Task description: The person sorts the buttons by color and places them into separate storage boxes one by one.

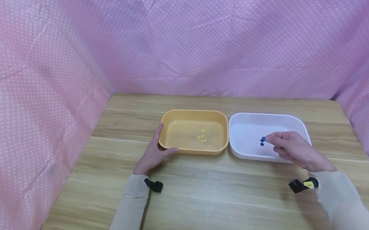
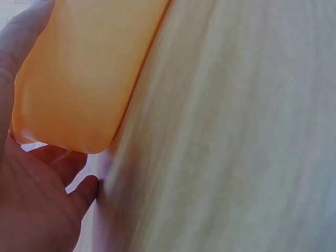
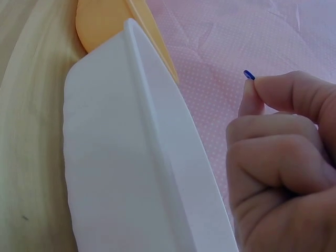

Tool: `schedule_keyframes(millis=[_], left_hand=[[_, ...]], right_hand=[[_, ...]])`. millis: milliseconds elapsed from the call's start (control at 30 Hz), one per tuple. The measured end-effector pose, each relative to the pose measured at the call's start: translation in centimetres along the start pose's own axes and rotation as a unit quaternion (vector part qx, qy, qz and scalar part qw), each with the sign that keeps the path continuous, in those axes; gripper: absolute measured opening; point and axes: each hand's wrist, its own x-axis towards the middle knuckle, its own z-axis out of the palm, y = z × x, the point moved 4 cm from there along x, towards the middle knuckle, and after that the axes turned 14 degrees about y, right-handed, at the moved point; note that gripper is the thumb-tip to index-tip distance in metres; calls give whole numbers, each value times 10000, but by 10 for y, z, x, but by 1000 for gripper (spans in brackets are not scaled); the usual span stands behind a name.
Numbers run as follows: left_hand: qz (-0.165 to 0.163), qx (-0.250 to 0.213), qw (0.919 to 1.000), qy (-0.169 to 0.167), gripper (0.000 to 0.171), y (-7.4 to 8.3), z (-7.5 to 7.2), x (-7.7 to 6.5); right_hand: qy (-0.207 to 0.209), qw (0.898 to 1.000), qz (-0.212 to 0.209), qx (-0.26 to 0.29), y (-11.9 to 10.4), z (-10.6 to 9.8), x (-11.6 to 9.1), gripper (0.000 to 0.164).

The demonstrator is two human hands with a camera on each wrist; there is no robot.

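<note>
Pinched between the thumb and forefinger of my right hand (image 1: pixel 290 145) is a small blue button (image 3: pixel 249 74), above the white tray (image 1: pixel 238 150). The other fingers of that hand are curled in. Just left of the fingertips, a few more blue buttons (image 1: pixel 262 144) lie on the white tray's floor. My left hand (image 1: pixel 152 154) grips the near left corner of the orange tray (image 1: pixel 192 152), thumb along the front side and fingers along the left end. Several small yellow buttons (image 1: pixel 202 136) lie inside the orange tray, right of its middle.
Both trays stand side by side on a wood-grain table (image 1: pixel 202 206), their ends almost meeting. A pink dotted curtain (image 1: pixel 191 48) hangs behind the table and along both sides. Black bands with small cameras (image 1: pixel 155 185) are strapped to both wrists.
</note>
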Motion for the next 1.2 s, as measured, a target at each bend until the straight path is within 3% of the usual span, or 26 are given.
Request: schedule_keyframes(millis=[267,500,867,1200], left_hand=[[-160,171,9997,-109,111,35,-5,-13],[10,85,9999,135,113,-3,-1,-1],[10,81,9999,127,113,-3,-1,0],[110,32,9999,111,114,-4,0,1]], right_hand=[[30,10000,64,21,1,-3,7,27],[31,9990,76,-447,2,-5,16,41],[130,9927,306,-1160,8,-15,36,47],[332,9753,546,-2116,20,-17,51,42]])
